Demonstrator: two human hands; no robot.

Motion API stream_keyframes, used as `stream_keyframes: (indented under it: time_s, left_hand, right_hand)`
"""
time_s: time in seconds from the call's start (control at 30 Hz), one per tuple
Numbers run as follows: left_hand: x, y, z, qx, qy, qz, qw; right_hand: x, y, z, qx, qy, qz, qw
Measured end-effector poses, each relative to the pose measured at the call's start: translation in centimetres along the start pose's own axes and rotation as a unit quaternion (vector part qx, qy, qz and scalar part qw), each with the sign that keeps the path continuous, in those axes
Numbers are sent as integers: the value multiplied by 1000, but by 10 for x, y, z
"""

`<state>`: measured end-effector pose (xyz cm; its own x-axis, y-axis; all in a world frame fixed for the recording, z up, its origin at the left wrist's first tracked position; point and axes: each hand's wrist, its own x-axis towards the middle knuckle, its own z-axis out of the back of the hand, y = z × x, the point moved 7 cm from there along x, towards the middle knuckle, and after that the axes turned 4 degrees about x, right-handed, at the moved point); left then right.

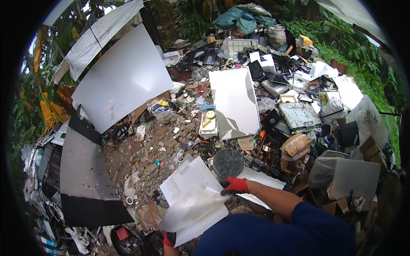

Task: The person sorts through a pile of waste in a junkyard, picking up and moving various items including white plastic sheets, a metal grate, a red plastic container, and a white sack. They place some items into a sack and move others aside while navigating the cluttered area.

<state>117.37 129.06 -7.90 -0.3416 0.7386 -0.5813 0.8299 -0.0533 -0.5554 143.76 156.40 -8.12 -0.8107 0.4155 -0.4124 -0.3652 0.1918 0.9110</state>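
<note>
My right hand (pixel 234 186), in a red and black work glove, is at the right edge of a thin white plastic sheet (pixel 195 208), its fingers closed on the rim. My left hand (pixel 169 238), gloved alike, grips the lower left corner of the same stack of sheets; most of its fingers are hidden. The top sheet is translucent and curls up. More white sheets (pixel 189 176) lie beneath and beyond it. Just past my right hand stands a round dark green bucket (pixel 228 162). Another white sheet (pixel 262 180) lies under my right forearm.
Ahead lies a large white flat panel (pixel 233 102) with torn film. A big white board (pixel 125 80) leans at the left, above a grey and black panel (pixel 86 160). Mixed plastic and electronic scrap is heaped at the right, near a wrapped brown bundle (pixel 295 147). Rubble covers the ground.
</note>
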Motion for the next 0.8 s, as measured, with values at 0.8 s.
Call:
stream_keyframes:
  time_s: [0.8]
  left_hand:
    - [-36, 83, -57, 101, -43, 13, 994]
  right_hand:
    - [-59, -86, 10, 302, 148, -21, 942]
